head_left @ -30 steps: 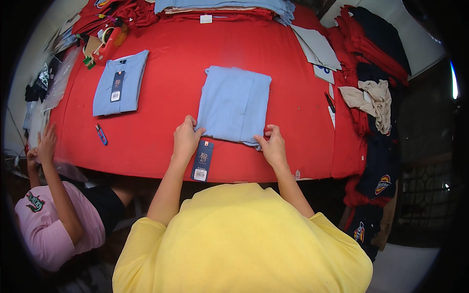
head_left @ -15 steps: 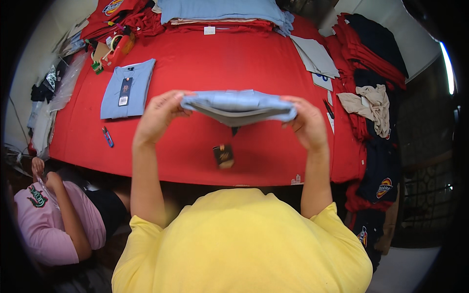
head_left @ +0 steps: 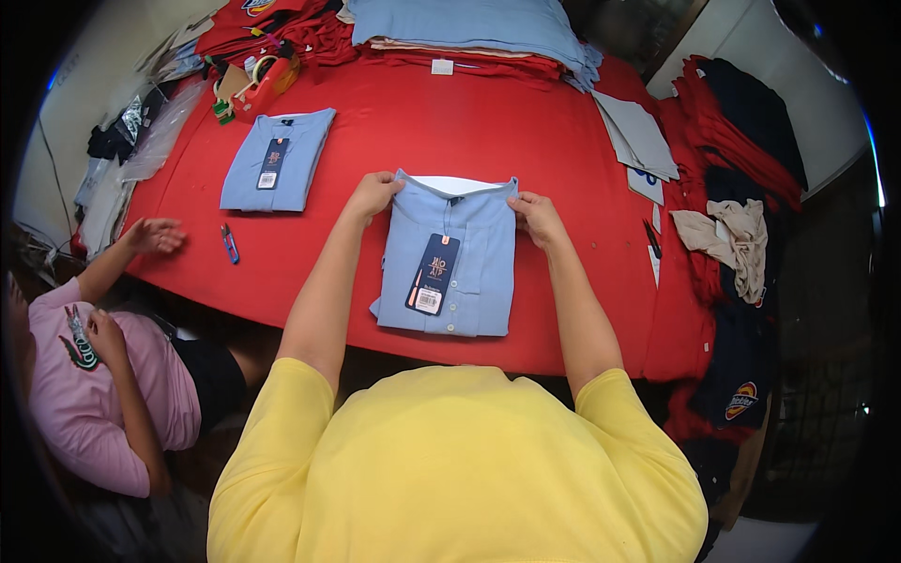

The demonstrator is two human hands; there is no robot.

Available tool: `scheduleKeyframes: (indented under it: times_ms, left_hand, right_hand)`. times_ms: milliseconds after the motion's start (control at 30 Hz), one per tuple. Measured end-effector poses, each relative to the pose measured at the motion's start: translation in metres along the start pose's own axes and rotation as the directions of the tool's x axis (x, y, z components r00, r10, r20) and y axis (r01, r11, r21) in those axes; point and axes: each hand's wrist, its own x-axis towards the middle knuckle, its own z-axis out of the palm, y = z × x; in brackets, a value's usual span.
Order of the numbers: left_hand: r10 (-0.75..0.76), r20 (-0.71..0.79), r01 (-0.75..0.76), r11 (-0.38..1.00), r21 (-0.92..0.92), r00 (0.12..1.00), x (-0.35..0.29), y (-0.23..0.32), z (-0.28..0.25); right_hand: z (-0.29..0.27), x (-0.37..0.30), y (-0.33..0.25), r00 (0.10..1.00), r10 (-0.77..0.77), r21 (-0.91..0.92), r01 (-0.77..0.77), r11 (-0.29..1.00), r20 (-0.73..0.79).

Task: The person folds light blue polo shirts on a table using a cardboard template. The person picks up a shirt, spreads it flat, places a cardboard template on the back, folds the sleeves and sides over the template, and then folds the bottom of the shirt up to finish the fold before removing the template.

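In front of me a folded light-blue shirt (head_left: 483, 267) lies on the red-covered table (head_left: 563, 281), its buttoned front facing up. My left hand (head_left: 377, 194) pinches its upper left corner, and my right hand (head_left: 537, 218) grips the upper right corner. Between the two corners a white sheet (head_left: 457, 185) shows inside the neck opening. A dark-blue hang tag (head_left: 435, 274) with a white label dangles from the collar onto the shirt front. Further left lies another folded light-blue shirt (head_left: 280, 161) with a similar tag.
Blue thread snips (head_left: 230, 243) lie left, near a tape dispenser (head_left: 263, 89). Light-blue garments (head_left: 460, 28) are piled at the back. At right are grey-white sheets (head_left: 638, 136), a beige cloth (head_left: 732, 239) and red and navy garment stacks. A person in pink (head_left: 103, 394) sits at the left edge.
The shirt has come down from a raised, edge-on position to lie on the table, front up. Both my hands still hold its corners. The other person's hand now reaches toward the table.
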Motion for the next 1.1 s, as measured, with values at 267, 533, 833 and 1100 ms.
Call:
scheduleKeyframes:
  times_ms: [267,533,833,1100]
  left_hand:
    - [-0.091,0.161,0.113,0.985,-0.134,0.983,0.005,0.014,-0.015]
    - [-0.007,0.242,-0.019,0.994,0.106,0.970,0.035,0.004,-0.018]
    - [0.101,0.296,-0.202,0.919,0.337,0.950,0.035,0.006,-0.010]
    - [0.092,0.276,-0.252,0.737,0.628,0.957,0.024,0.023,-0.001]
  right_hand:
    - [0.005,0.019,0.005,0.998,-0.042,-0.024,0.041,0.999,-0.056]
    - [-0.007,0.042,0.014,0.999,-0.023,-0.164,0.030,0.986,0.045]
    - [-0.005,0.036,0.000,0.990,0.023,-0.260,0.014,0.966,0.141]
    - [-0.010,0.051,0.015,0.988,-0.033,-0.472,0.102,0.876,0.152]
